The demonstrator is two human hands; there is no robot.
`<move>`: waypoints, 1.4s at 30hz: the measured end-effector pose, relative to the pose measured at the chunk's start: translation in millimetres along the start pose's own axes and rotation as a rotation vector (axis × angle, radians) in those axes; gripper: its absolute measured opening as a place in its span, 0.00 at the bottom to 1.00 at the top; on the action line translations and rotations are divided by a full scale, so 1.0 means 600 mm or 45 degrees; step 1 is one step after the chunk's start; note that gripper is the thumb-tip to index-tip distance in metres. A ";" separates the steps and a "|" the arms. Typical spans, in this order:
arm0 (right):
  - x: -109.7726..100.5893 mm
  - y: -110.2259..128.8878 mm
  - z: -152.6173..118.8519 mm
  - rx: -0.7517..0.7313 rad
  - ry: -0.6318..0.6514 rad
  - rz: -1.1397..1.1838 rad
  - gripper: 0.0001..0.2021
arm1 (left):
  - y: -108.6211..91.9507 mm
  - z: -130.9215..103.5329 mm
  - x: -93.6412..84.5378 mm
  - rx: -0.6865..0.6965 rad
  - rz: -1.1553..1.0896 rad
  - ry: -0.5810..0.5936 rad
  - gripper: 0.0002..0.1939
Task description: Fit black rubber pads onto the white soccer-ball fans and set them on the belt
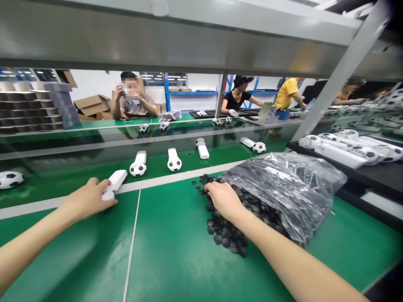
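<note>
My left hand (90, 197) is closed around a white device with a ball-shaped head (117, 179), at the edge of the green conveyor. Its flat white handle points away from me, and my fingers cover most of the head. On the right, my right hand (225, 200) reaches into a heap of small black pentagonal pieces (225, 235), fingers drawn together. Its fingertips are partly hidden, so what they pinch cannot be made out. The pieces spill from a clear plastic bag (302, 188) lying on the green tabletop (166, 251).
Several soccer-ball-headed devices (174, 161) lie on the conveyor (157, 176). Black trays (378, 176) at right hold more. A slanted metal post (340, 71) and an overhead beam (189, 46) frame the view. Co-workers (241, 98) sit across the line; stacked cartons (31, 107) stand left.
</note>
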State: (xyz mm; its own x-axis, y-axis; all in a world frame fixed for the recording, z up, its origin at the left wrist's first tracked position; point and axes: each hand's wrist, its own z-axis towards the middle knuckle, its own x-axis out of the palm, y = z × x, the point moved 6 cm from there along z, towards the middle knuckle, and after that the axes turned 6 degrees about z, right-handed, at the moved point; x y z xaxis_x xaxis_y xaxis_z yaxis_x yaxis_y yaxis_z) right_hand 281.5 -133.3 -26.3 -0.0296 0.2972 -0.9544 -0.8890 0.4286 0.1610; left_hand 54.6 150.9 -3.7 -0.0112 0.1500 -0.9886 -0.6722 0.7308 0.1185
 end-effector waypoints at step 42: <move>0.001 0.028 -0.010 -0.071 0.184 0.410 0.02 | -0.291 -0.131 -0.004 0.360 -0.346 0.204 0.37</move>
State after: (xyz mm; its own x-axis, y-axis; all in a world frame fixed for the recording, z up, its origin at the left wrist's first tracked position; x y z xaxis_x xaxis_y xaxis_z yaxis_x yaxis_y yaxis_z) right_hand 263.7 -130.8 -25.3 -0.3728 0.2839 -0.8834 -0.8471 0.2844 0.4489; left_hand 113.8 -29.4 -29.6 0.0086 -0.1627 -0.9866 -0.4374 0.8866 -0.1501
